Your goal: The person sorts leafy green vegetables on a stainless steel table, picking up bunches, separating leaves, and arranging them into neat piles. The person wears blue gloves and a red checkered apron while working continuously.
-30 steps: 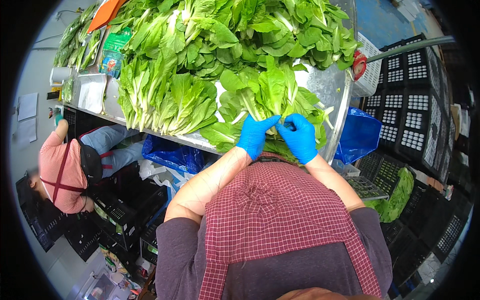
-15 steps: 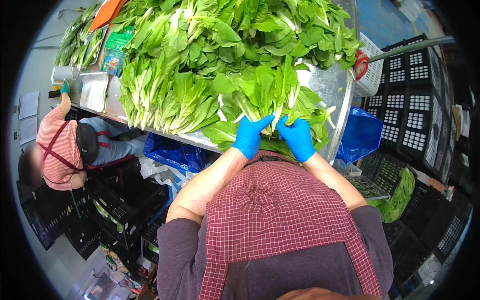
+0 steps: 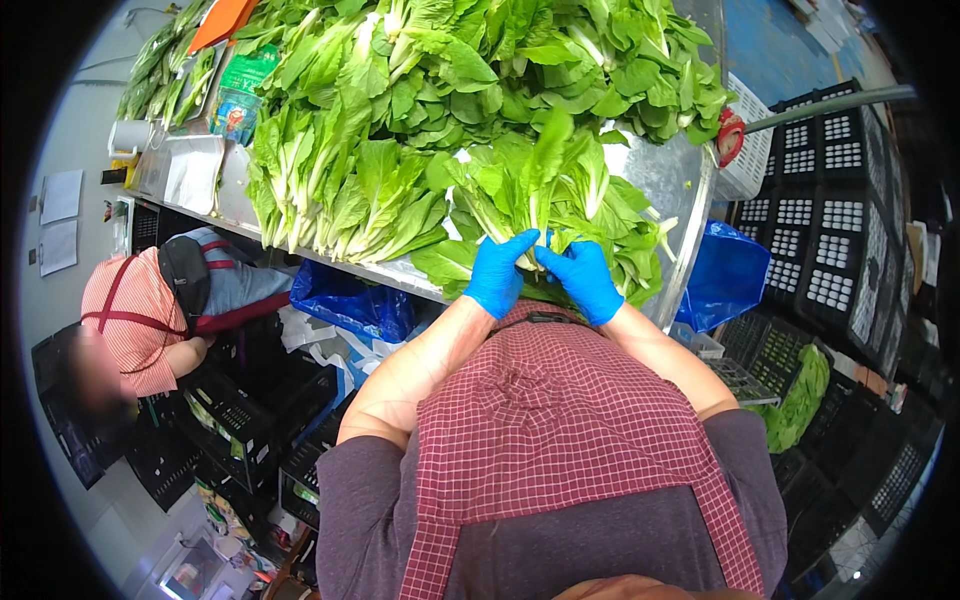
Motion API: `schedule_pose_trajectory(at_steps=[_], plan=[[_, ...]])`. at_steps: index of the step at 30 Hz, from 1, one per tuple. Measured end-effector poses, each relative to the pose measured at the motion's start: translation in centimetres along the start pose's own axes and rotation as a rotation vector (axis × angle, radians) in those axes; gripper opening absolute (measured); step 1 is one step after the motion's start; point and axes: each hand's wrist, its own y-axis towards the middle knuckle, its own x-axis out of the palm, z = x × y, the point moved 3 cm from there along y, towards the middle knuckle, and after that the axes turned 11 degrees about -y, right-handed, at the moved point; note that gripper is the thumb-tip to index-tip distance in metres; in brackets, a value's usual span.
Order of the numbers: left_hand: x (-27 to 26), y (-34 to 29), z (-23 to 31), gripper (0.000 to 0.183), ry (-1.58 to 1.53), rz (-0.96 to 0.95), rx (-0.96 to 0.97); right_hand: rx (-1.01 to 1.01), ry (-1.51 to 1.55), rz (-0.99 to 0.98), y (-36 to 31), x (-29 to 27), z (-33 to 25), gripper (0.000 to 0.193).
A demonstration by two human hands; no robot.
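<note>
Both my hands wear blue gloves and meet at the near edge of a metal table [image 3: 692, 200]. My left hand [image 3: 500, 273] is closed, thumb and fingers at the pale base of a leafy green [image 3: 541, 195] whose leaves point away from me. My right hand [image 3: 583, 280] is closed at the same base, its fingertips close to the left ones. Loose leaves [image 3: 625, 250] lie around and under the hands. To the left rest bunched leafy greens [image 3: 375, 210], white stems toward me. A large heap of greens [image 3: 480, 80] covers the table beyond. The fingertips' exact grip is partly hidden.
Blue plastic liners hang at the right [image 3: 728, 275] and below the table's left edge [image 3: 350, 300]. Black crates [image 3: 820, 220] stack at the right beside a white basket [image 3: 748, 150]. A co-worker [image 3: 140, 310] bends over black crates [image 3: 255, 410] at the left.
My right hand has shifted slightly left, closer to my left hand, and the leaves between them have moved. The co-worker has bent lower and drawn a gloved hand away from the white roll.
</note>
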Motion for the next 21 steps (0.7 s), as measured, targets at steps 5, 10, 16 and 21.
schedule_pose_trajectory(at_steps=[5,10,16,21], plan=[[-0.4,0.0,0.0,0.031,-0.043,-0.06,0.012,-0.158,0.148,0.077,-0.3,0.6,-2.4,0.027],[0.0,-0.3,1.1,0.028,-0.01,-0.037,0.034,-0.084,0.225,-0.012,-0.3,0.4,-2.7,0.027],[-3.5,0.9,3.0,0.023,-0.213,0.092,0.134,0.055,-0.096,-0.057,0.4,-2.1,-2.6,0.027],[-2.7,-0.2,5.6,0.022,-0.027,0.077,0.366,-0.104,-0.799,0.226,3.1,-5.7,-3.1,0.038]])
